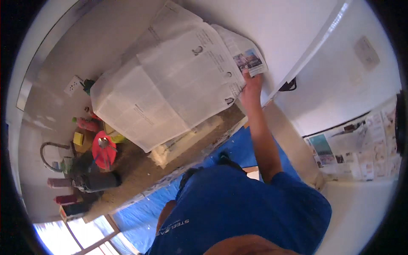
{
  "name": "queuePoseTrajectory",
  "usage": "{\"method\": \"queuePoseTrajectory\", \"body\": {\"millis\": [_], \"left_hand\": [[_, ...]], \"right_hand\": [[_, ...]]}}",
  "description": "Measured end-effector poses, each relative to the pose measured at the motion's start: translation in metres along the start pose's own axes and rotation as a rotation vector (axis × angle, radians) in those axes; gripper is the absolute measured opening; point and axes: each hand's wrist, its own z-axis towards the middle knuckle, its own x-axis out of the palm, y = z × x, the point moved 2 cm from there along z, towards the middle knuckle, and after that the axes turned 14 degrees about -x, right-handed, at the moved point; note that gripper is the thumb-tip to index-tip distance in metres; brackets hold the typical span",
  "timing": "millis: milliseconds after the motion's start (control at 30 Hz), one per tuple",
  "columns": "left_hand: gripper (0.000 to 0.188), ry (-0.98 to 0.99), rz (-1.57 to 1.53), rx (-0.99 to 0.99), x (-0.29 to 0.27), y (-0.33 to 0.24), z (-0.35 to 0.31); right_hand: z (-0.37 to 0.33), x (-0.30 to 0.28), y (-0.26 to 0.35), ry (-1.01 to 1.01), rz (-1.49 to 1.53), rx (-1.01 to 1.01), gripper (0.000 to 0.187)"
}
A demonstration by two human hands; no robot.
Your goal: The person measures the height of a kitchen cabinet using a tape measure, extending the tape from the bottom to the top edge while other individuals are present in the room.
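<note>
1. The right hand (251,85) is clamped on the newspaper (170,89) at its right edge.
2. The newspaper spreads above the tabletop (135,171), near a red plate (98,152).
3. The left hand is hidden; I cannot tell its state.

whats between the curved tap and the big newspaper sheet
In the head view, a red dish with a spoon in it lies between the curved tap and the newspaper sheet, with a yellow block nearer the tap.

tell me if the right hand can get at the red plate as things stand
Probably not directly: the right hand holds the newspaper by its edge, and that sheet spreads between hand and red plate.
</note>
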Motion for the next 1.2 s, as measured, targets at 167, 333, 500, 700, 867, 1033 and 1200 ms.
{"method": "queuePoseTrajectory", "body": {"millis": [167, 333, 500, 700, 867, 1033, 1200], "left_hand": [[0.054, -0.015, 0.030, -0.063, 0.034, -0.065, -0.065], [0.067, -0.159, 0.217, 0.168, -0.024, -0.182, -0.083], [0.052, -0.381, -0.028, 0.846, -0.128, -0.406, -0.171], [0.057, -0.644, 0.295, 1.409, -0.176, -0.597, -0.195], [0.062, -1.387, 0.845, 0.820, -0.252, -0.647, -0.085], [0.054, -1.499, 0.610, 0.528, -0.372, -0.634, -0.054], [0.052, -1.451, 0.869, 0.538, -0.391, -0.630, 0.058]], "right_hand": [[0.011, 0.063, 0.057, 0.347, 0.054, -0.119, 0.046], [0.017, 0.160, 0.074, 0.752, -0.063, -0.668, 0.034], [0.004, 0.232, 0.039, 0.928, -0.374, -0.880, 0.030], [-0.045, 0.209, 0.002, 1.306, -0.333, -0.674, 0.030], [-0.075, 0.086, 0.019, 1.400, -0.212, -0.817, 0.027], [-0.034, 0.011, 0.031, 0.674, -0.272, -0.108, 0.030], [-0.012, 0.002, -0.072, 0.265, -0.275, 0.289, 0.056]]}}
